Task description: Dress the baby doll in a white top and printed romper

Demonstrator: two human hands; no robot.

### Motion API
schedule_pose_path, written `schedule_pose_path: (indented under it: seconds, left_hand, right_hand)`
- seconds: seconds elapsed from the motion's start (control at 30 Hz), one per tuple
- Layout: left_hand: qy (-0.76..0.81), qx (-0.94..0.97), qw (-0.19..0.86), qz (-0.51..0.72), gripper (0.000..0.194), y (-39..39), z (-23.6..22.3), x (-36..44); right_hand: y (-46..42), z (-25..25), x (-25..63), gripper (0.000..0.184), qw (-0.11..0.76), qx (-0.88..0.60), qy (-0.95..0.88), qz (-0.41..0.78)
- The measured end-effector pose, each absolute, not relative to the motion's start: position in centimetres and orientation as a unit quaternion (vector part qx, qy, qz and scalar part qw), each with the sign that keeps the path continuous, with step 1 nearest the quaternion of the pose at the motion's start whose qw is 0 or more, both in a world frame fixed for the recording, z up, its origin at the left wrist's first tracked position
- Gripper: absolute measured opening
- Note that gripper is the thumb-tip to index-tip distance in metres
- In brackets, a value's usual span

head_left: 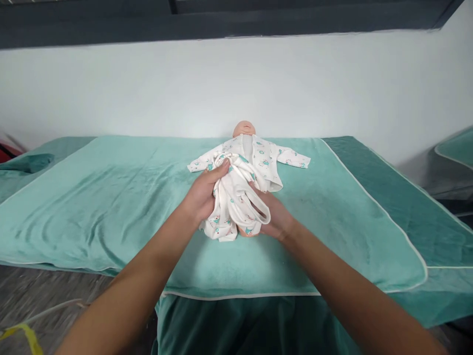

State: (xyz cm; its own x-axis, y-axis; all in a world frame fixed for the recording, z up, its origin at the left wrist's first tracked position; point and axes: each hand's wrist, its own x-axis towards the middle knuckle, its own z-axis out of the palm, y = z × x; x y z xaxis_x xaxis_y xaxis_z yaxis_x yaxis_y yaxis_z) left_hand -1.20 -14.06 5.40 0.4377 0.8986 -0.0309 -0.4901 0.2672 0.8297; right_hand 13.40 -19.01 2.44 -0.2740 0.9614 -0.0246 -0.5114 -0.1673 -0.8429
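Note:
A baby doll (244,128) lies on its back, its head toward the wall. It has on a white, green-printed baby jacket (264,160) with both sleeves spread wide. Over the doll's lower body is a bunched pair of white printed baby pants (238,192). My left hand (205,192) grips the left side of this cloth, thumb on top. On the other side, my right hand (275,212) is closed at the pants, its fingers partly behind the fabric. A bit of the doll's skin shows below the cloth, beside my right hand; most of its legs are hidden.
A light green velvety sheet (314,246) with white piping covers the bed, over a darker green cover (406,207). The white wall (148,88) rises behind. At lower left, a yellow strap (27,335) and a pale cord lie by the grey floor (48,291).

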Motion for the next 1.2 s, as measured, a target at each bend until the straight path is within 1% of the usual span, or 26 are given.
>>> schedule_pose_path:
  seconds: [0.07,0.17,0.23,0.37,0.43,0.5,0.57,0.63,0.7,0.77,0.83,0.9,0.93,1.03,1.13,1.2]
  left_hand:
    - [0.258,0.39,0.772,0.431,0.048,-14.2,5.3,-1.0]
    - [0.265,0.41,0.781,0.39,0.046,-14.7,4.9,-1.1]
    - [0.282,0.434,0.77,0.373,0.045,-14.9,4.6,-1.4]
    - [0.317,0.486,0.736,0.349,0.046,-14.7,4.5,-2.1]
    - [0.336,0.519,0.71,0.337,0.048,-14.4,4.9,-2.4]
    - [0.354,0.544,0.681,0.339,0.05,-14.2,5.5,-2.5]
    - [0.362,0.546,0.667,0.355,0.052,-14.2,6.0,-2.3]
    - [0.36,0.524,0.687,0.352,0.05,-14.5,6.2,-1.9]
    - [0.362,0.494,0.722,0.321,0.048,-15.0,5.9,-1.3]
    - [0.371,0.479,0.744,0.281,0.046,-15.4,5.1,-0.7]
    - [0.385,0.495,0.74,0.244,0.043,-15.6,4.1,-0.1]
    - [0.397,0.552,0.703,0.209,0.036,-15.7,3.2,0.5]
    - [0.403,0.595,0.669,0.192,0.032,-15.7,2.9,0.8]
    - [0.417,0.728,0.523,0.153,0.021,-15.8,2.6,1.8]
    - [0.415,0.812,0.402,0.079,0.021,-16.3,2.7,2.5]
    - [0.393,0.841,0.37,0.034,0.023,-16.7,2.8,2.6]
  right_hand:
    - [-19.2,1.7,13.9,0.056,0.495,-0.298,-0.378,0.724]
    - [-19.4,1.6,15.1,0.071,0.42,-0.31,-0.411,0.747]
    - [-19.4,2.1,15.7,0.074,0.411,-0.33,-0.431,0.733]
    - [-18.6,4.0,16.4,0.065,0.474,-0.346,-0.453,0.671]
    - [-17.9,4.9,17.0,0.06,0.487,-0.348,-0.462,0.654]
    - [-17.5,5.6,17.7,0.057,0.484,-0.354,-0.46,0.655]
    - [-17.7,5.8,18.4,0.051,0.463,-0.358,-0.453,0.673]
    - [-18.5,5.6,18.9,0.044,0.425,-0.367,-0.45,0.695]
    - [-19.8,5.0,19.1,0.04,0.397,-0.384,-0.443,0.706]
    - [-21.4,4.0,19.1,0.04,0.395,-0.407,-0.42,0.708]
    - [-22.9,2.7,19.0,0.041,0.413,-0.439,-0.381,0.701]
    - [-24.1,1.2,18.8,0.041,0.441,-0.48,-0.342,0.678]
    - [-24.6,0.4,18.7,0.042,0.457,-0.499,-0.326,0.66]
    - [-25.5,-1.9,18.4,0.042,0.494,-0.54,-0.306,0.609]
    - [-26.1,-3.4,18.2,0.042,0.497,-0.568,-0.312,0.577]
    - [-26.5,-3.8,18.2,0.041,0.488,-0.583,-0.326,0.562]
